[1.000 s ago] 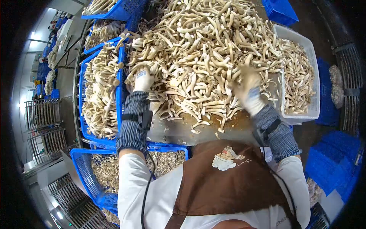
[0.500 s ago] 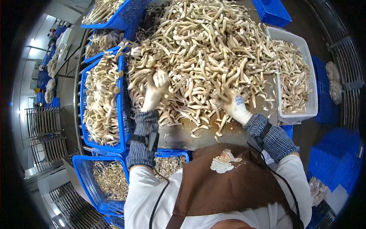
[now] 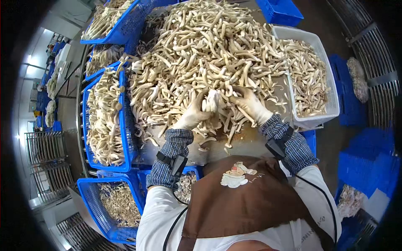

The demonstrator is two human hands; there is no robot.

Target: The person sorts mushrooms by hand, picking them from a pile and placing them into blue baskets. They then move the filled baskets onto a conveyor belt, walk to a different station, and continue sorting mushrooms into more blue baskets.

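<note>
A large heap of long, pale-stemmed mushrooms [image 3: 197, 46] covers the metal table in front of me. My left hand [image 3: 193, 113], in a white glove with stained fingers, is closed around a small bunch of mushrooms [image 3: 212, 101] at the near side of the heap. Facing it, my right hand [image 3: 250, 105], gloved too, curls its fingers around mushrooms beside that bunch. A long stem slants beneath the right palm. Some fingertips of both hands are hidden among the mushrooms.
At left stands a blue crate [image 3: 125, 138] packed with mushrooms. A white basket [image 3: 333, 90] of mushrooms is at right. Another blue crate [image 3: 90, 201] with small pieces sits low at left. The metal tabletop [image 3: 180, 150] shows near my apron [image 3: 234, 201].
Both hands have come together at the near middle of the heap, the left moving right and slightly down. A bunch of mushrooms now shows in the left hand. The whole view has shifted slightly.
</note>
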